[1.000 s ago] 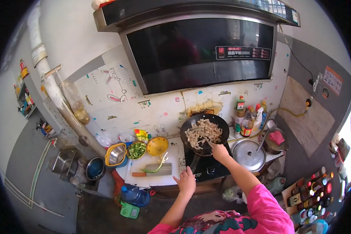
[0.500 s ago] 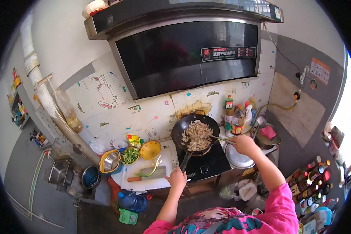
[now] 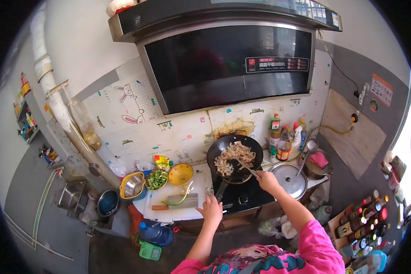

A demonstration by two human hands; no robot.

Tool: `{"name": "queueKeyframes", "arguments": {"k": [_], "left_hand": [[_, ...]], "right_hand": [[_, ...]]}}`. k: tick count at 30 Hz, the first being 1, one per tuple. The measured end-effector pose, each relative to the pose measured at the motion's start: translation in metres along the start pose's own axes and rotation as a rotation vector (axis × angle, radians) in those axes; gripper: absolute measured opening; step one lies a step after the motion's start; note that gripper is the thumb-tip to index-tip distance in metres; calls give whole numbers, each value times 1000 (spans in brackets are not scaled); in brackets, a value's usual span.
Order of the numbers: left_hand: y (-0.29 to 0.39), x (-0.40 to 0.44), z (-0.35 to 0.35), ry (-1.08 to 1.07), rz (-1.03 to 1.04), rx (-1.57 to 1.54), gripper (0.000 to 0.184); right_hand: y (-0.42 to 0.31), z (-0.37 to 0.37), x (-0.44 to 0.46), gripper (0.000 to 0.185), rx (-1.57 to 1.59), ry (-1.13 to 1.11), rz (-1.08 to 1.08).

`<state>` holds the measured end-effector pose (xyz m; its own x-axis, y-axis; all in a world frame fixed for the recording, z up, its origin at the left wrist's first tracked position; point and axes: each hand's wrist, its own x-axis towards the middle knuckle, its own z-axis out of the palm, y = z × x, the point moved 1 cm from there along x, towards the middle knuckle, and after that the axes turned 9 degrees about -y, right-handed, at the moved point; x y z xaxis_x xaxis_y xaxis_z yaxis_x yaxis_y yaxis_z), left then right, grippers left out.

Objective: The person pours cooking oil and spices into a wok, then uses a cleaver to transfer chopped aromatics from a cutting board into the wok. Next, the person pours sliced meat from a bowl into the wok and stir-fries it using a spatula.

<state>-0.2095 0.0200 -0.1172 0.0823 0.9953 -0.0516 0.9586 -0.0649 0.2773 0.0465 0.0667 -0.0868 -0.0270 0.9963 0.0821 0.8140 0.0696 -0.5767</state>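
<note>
A black wok sits on the black cooktop, with sliced, browned pieces of food, perhaps meat, inside. My left hand is closed at the end of the wok handle, its thumb out to the left. With my right hand I grip the handle of a metal spatula; its head is down among the food and partly hidden. Left of the cooktop, a cleaver and a green onion lie on a white cutting board.
A yellow bowl, a bowl of chopped greens and a metal basin line the board's back. To the right are a large lid, a pot and several bottles. The range hood hangs above.
My right hand has moved left and down with the spatula, nearer the wok. The food has shifted inside the wok. My left hand stays at the handle. The whole view has shifted slightly.
</note>
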Motion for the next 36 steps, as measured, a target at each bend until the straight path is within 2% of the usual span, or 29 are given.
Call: {"name": "queueKeyframes", "arguments": {"k": [1,5,8,9,13,14,17,19,23,26,30,33,36], "left_hand": [[1,-1,1,47,5,-19,44],[0,3,6,20,-5,-18,39],[2,3,4,23,-10,-27,36],[3,3,5,24,-13,-27,36],[3,5,8,46,-19,-38,34],[4,5,9,34,-27,-35,34],[5,3,6,31,-19,-44,35],[4,3,6,31,-18,-42,35],[3,3,7,17,-10,-45,37],[2,5,6,-13,-11,-53,39],[3,5,5,-20,-12,-43,40],[3,4,4,-28,-14,-44,39],[2,4,6,-35,-22,-47,38]], "right_hand": [[-1,4,8,26,10,50,-29],[-9,5,48,23,-41,131,-29],[-7,12,75,18,-82,89,44],[-5,19,82,15,-156,-62,124],[-5,43,70,14,-132,-67,72],[-8,41,58,19,-102,-27,57],[-17,23,25,22,-78,8,17],[-14,7,9,26,-147,-68,-71],[1,-35,-3,35,-300,-243,46],[2,-83,-12,30,-366,-177,122],[-11,-143,-31,27,-548,-120,56],[-13,-147,-30,28,-643,-174,111],[17,-109,-10,29,-626,-212,151]]}}
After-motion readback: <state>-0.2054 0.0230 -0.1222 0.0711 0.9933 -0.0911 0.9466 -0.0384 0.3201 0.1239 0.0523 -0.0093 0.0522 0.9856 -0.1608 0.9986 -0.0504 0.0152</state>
